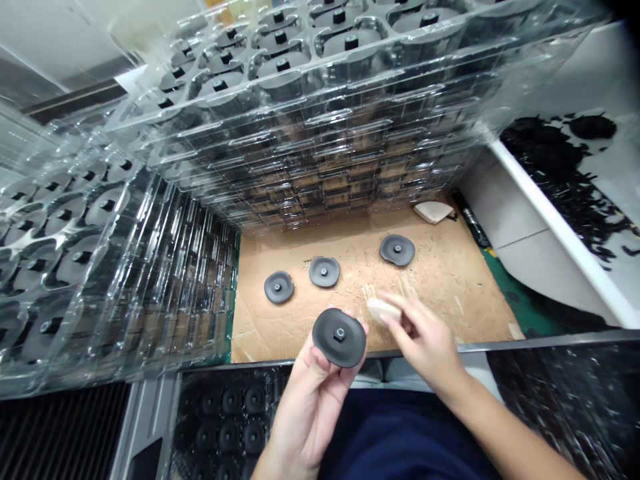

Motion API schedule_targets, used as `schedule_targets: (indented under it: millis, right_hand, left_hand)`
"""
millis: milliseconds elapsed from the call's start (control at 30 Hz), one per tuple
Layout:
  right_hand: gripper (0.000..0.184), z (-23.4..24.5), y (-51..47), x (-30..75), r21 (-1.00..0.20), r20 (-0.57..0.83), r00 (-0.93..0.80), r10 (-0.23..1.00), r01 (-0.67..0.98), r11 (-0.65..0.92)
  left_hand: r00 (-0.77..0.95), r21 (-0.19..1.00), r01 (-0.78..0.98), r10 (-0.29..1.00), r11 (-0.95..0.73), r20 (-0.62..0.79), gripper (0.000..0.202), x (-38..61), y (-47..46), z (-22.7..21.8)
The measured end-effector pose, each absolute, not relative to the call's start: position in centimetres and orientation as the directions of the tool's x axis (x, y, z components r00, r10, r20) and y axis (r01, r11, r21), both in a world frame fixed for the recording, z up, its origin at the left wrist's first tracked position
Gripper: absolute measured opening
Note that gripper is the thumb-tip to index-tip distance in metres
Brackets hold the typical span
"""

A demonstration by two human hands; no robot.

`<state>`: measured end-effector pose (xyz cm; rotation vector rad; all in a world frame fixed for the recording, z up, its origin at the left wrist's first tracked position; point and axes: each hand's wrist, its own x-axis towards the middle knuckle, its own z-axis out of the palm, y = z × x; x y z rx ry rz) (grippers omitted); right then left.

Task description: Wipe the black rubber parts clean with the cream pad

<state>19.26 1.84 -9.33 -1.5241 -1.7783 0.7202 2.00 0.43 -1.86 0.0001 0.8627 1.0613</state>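
Note:
My left hand (315,393) is closed around the edge of a round black plastic cap (327,341) with a short hexagonal post at its centre, held face up over the front edge of the cardboard. To its right, my right hand (425,333) pinches a small white cloth pad (384,310), apart from the cap. Beyond the hands, similar caps lie flat on the cardboard (360,233): one at the left (279,287), one in the middle (325,272) and one at the right (397,249).
Tall stacks of clear plastic trays (310,133) filled with caps wall off the back and left. A folded white cloth (433,212) lies at the back right. Beyond a white panel, a bin (565,167) holds many small black scraps. Another tray (225,420) of caps sits below the front edge.

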Motion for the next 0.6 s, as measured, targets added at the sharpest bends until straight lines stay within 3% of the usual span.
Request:
schedule_targets:
  millis: [133, 267, 333, 433, 533, 600]
  right_hand:
    - [0.019, -8.0, 0.8, 18.4, -0.828, 0.106, -0.236, 0.966, 0.516, 0.217]
    - [0.019, -4.5, 2.3, 18.3, -0.858, 0.094, -0.122, 0.988, 0.493, 0.143]
    - [0.021, -1.7, 3.0, 17.9, -0.873, 0.151, -0.080, 0.985, 0.458, 0.171]
    - [0.024, 1.8, 3.3, 16.8, -0.883, 0.248, -0.209, 0.946, 0.353, 0.310]
    - [0.021, 2.8, 3.4, 15.9, -0.908, 0.074, -0.427, 0.901, 0.345, 0.238]
    - [0.021, 2.6, 3.6, 15.5, -0.899, 0.078, -0.418, 0.905, 0.363, 0.245]
  left_hand:
    - [0.176, 0.431, -0.739, 0.766, 0.518, -0.618, 0.041, 2.1, 0.7, -1.8]
    - [0.159, 0.485, -0.704, 0.781, 0.519, -0.604, 0.046, 2.9, 0.8, -1.6]
    - [0.144, 0.533, -0.677, 0.802, 0.508, -0.580, 0.050, 3.2, 0.8, -1.4]
    - [0.156, 0.555, -0.628, 0.787, 0.546, -0.597, 0.045, 3.4, 0.6, -1.3]
    - [0.118, 0.588, -0.602, 0.788, 0.541, -0.604, 0.039, 3.3, 0.6, -1.4]
    - [0.091, 0.606, -0.612, 0.806, 0.509, -0.585, 0.033, 3.3, 0.7, -1.5]
